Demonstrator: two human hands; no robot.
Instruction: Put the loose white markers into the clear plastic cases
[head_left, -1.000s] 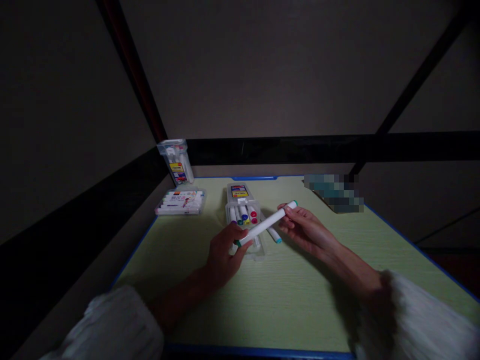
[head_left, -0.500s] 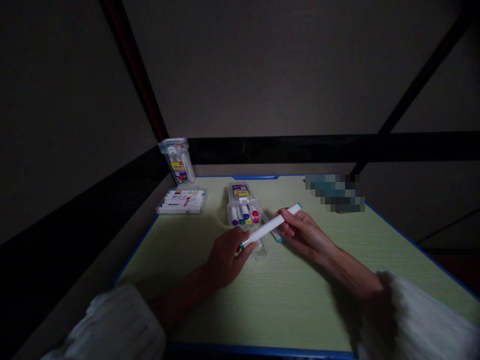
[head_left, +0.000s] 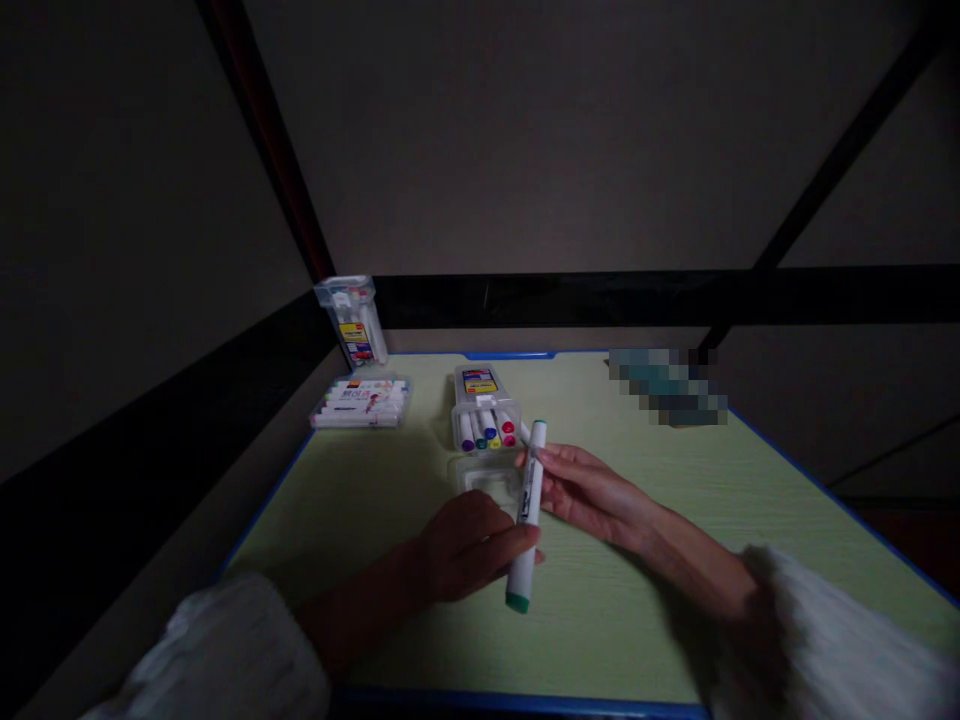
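A white marker (head_left: 529, 490) with green ends is held in both hands, tilted so its near end points toward me. My left hand (head_left: 472, 545) grips it near the lower end, with the fingers across the barrel. My right hand (head_left: 589, 490) pinches it near the upper end. Just beyond the hands, an open clear case (head_left: 480, 390) lies on the table, the coloured ends of several markers facing me. Its clear lid (head_left: 469, 470) lies in front of it, partly covered by my left hand. Behind my right hand, another white marker (head_left: 526, 436) is mostly hidden.
A closed clear case of markers (head_left: 358, 322) stands upright at the back left corner. In front of it lies a flat pack of markers (head_left: 363, 402). A pixelated object (head_left: 667, 388) rests at the back right of the pale green table (head_left: 630, 630), which has a blue edge.
The marker has turned from a slant to nearly lengthwise, its near end coming toward me. My left hand has shifted slightly lower, and my right hand has moved a little down and left.
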